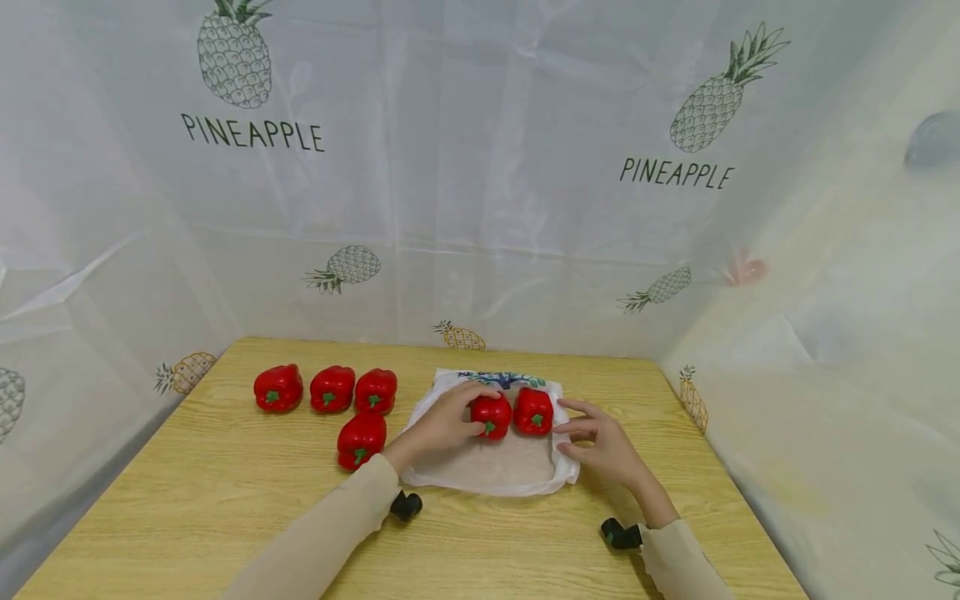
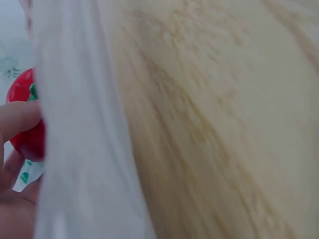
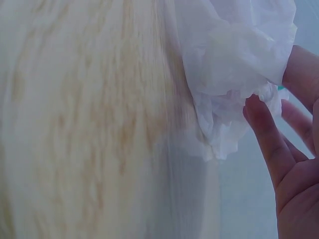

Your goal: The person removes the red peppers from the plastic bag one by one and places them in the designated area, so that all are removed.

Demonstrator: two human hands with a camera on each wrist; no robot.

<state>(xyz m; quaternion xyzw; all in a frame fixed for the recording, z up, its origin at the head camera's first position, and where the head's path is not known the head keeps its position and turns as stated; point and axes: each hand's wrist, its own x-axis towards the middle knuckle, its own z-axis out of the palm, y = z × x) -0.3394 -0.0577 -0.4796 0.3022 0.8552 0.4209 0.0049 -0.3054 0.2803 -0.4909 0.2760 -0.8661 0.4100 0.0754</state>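
A person sits at a pale wooden table (image 1: 225,500) hung round on three sides with white sheeting printed with pineapples. In front of them lies a white plastic bag (image 1: 491,471), spread flat like a mat, its printed end turned away from them. Two red bell peppers rest on the far half of the bag, side by side and touching. The left hand (image 1: 442,427) curls over the left of this pair, the held pepper (image 1: 491,415), with fingers across its top and the thumb at its near side, a grasp that seems meant to steady or seat it against its neighbour, the second pepper (image 1: 533,410). The right hand (image 1: 603,446) grips nothing: its fingers are loosely spread at the bag's right edge, fingertips touching the crumpled plastic there, which probably keeps the thin bag from sliding or folding in. The right wrist view confirms the relaxed fingers against the bunched white edge; the left wrist view is blurred but shows fingers against red. Four more red peppers wait on the bare wood to the left of the bag: a row of three (image 1: 332,388), and a fourth pepper (image 1: 361,439) nearer the person, just beside the left forearm.
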